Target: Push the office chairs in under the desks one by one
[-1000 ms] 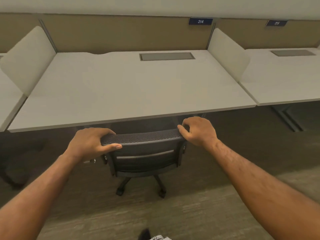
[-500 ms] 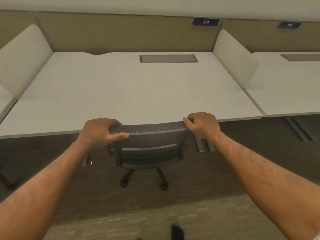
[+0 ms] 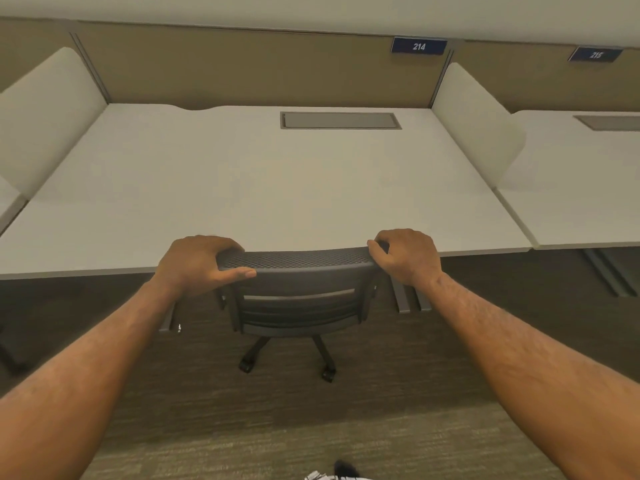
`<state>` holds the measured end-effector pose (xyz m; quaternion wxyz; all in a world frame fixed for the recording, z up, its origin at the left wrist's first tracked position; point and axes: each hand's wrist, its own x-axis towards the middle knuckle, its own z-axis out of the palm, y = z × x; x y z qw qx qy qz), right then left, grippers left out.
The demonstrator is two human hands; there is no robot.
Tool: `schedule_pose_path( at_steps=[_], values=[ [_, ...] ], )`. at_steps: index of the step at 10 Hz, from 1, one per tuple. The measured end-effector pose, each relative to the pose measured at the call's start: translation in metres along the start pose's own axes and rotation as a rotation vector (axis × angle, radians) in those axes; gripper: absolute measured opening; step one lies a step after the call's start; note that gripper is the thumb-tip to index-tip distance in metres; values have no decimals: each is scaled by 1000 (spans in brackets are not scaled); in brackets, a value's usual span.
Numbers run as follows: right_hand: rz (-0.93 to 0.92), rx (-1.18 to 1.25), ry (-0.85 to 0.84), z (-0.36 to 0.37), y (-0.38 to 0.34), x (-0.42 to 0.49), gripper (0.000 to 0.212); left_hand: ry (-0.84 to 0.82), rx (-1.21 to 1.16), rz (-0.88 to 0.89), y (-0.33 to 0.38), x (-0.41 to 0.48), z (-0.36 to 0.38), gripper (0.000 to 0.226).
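Both hands grip the top rail of the office chair point(image 3: 298, 299) backrest: the left hand point(image 3: 197, 263) is curled over its left corner with the thumb lying along the rear face, the right hand point(image 3: 407, 256) is curled over its right corner. The chair faces the desk point(image 3: 242, 188), back toward the camera, its top rail running left to right along the desk's front edge and overlapping it, seat hidden beneath, two castered legs on the carpet point(image 3: 311, 427)

The office chair point(image 3: 298, 292) has rolled forward, its backrest top now meeting the table point(image 3: 242, 188) edge, seat gone beneath; both hands have travelled with it.
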<state>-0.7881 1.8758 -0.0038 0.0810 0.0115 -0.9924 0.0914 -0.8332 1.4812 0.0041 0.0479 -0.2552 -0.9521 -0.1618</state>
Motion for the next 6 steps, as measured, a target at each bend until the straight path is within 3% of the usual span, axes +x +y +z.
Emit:
schedule_pose_path(
  at_steps=[2,3,4,5,6],
  values=[
    [27,-4,-74,-4,-2,-6,66,-89,88,-5,4,-2,3,86],
    [63,6,-52,-9,-10,-8,61,-118,119,-15,7,-6,-2,98],
    [75,3,-4,-18,-20,-17,57,-64,151,-18,17,-12,-8,101],
    [80,31,79,-19,-43,-45,64,99,181,-47,17,-49,-3,93],
    [75,47,148,-12,-56,-66,70,149,241,-38,5,-75,5,88]
  ],
)
